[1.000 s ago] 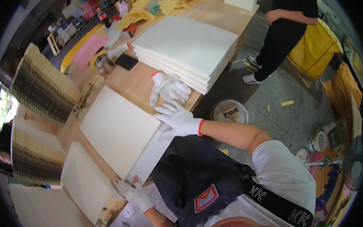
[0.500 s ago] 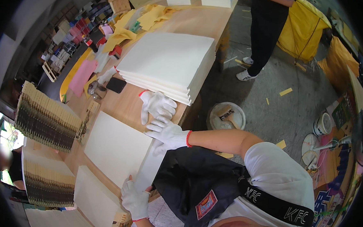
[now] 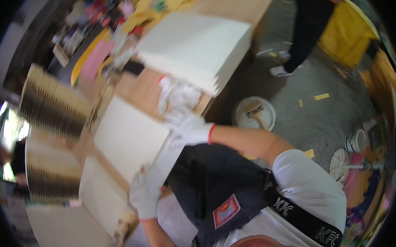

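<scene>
A white sheet (image 3: pixel 128 137) lies on the wooden table in front of me, over a paler strip (image 3: pixel 164 159) along its near side. My left hand (image 3: pixel 144 194), in a white glove with bare fingertips, is closed at the sheet's lower corner and seems to pinch its edge; blur hides the exact grip. My right hand (image 3: pixel 188 129), gloved in white with a red cuff, rests flat on the strip by the sheet's far right corner, fingers spread. Just beyond it lies an empty white glove (image 3: pixel 178 95).
A thick white paper stack (image 3: pixel 193 51) stands farther along the table. Left are stacks with dark slotted edges (image 3: pixel 51 109) and more white sheets (image 3: pixel 100 194). A bucket with a brush (image 3: pixel 270 110) is on the floor, right of the table. A person in black trousers (image 3: pixel 308 35) stands beyond.
The whole view has shifted and blurred, with the table appearing higher in the picture. Both hands keep nearly the same places on the sheet and strip.
</scene>
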Motion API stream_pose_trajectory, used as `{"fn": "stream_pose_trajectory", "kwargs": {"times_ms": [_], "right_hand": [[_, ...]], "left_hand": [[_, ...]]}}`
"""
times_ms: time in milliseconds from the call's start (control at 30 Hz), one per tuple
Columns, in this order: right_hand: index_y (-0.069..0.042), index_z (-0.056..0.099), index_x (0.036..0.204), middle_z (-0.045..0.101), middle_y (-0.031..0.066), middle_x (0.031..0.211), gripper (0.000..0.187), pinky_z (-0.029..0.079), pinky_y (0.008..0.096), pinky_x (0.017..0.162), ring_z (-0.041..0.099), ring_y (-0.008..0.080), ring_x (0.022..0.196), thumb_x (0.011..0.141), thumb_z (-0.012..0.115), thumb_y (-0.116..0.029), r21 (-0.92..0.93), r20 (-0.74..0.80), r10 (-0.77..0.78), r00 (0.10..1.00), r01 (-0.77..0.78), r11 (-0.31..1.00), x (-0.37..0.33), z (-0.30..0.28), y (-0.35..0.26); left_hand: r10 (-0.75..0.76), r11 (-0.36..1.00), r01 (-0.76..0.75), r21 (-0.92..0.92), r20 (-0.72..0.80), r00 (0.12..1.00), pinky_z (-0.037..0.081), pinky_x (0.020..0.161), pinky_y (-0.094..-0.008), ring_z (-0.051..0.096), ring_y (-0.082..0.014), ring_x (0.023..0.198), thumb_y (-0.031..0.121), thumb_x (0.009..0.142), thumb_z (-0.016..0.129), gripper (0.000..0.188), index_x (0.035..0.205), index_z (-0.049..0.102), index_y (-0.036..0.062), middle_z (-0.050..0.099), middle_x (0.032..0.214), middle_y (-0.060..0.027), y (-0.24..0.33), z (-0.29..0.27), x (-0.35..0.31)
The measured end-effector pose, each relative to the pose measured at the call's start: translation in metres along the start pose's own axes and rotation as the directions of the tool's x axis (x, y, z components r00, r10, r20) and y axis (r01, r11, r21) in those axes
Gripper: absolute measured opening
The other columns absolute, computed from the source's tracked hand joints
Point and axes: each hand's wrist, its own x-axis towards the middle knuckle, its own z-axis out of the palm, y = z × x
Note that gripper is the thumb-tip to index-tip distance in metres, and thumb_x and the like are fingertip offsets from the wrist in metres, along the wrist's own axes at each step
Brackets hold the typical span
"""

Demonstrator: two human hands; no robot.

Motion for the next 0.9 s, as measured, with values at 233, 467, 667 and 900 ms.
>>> {"fn": "stream_pose_trajectory", "kwargs": {"times_ms": [233,467,667,900], "right_hand": [[-0.007,0.049,0.144,0.044,0.0183,0.151,0.086,0.022,0.0485,0.120,0.034,0.0372,0.143,0.084,0.063,-0.066,-0.040,0.163,0.126,0.979,-0.121,0.992,0.006,-0.027,-0.010],[-0.011,0.042,0.150,0.040,0.0121,0.156,0.087,0.014,0.0465,0.123,0.030,0.0292,0.147,0.087,0.054,-0.069,-0.186,0.207,0.135,0.969,-0.096,0.978,0.010,-0.014,-0.010],[-0.010,0.041,0.151,0.039,0.0131,0.156,0.087,0.016,0.0469,0.122,0.031,0.0309,0.147,0.088,0.054,-0.069,-0.230,0.215,0.114,0.970,-0.063,0.971,0.010,-0.017,-0.006],[-0.011,0.042,0.151,0.039,0.0140,0.157,0.087,0.017,0.0476,0.122,0.031,0.0324,0.147,0.087,0.054,-0.070,-0.232,0.208,0.103,0.973,-0.053,0.971,0.010,-0.016,-0.005]], "left_hand": [[-0.096,0.973,0.108,-0.202,0.071,0.993,0.053,0.092,-0.0373,0.062,-0.0285,0.114,0.030,0.058,0.091,0.086,0.135,0.057,0.0139,0.063,0.125,-0.0070,-0.004,-0.010,0.001],[-0.111,0.962,0.117,-0.247,0.038,0.993,0.054,0.091,-0.0409,0.063,-0.0298,0.112,0.034,0.054,0.092,0.089,0.133,0.058,0.0152,0.065,0.121,-0.0043,-0.012,-0.010,-0.007],[-0.225,0.905,0.133,-0.404,-0.189,0.956,0.053,0.092,-0.0449,0.060,-0.0364,0.118,0.030,0.068,0.089,0.080,0.137,0.053,0.0098,0.058,0.135,-0.0136,-0.031,0.022,-0.032],[-0.665,0.672,0.662,-0.332,0.123,0.737,0.054,0.089,-0.0502,0.059,-0.0386,0.118,0.027,0.077,0.082,0.076,0.140,0.045,0.0105,0.060,0.129,-0.0179,-0.005,0.021,-0.033]]}}
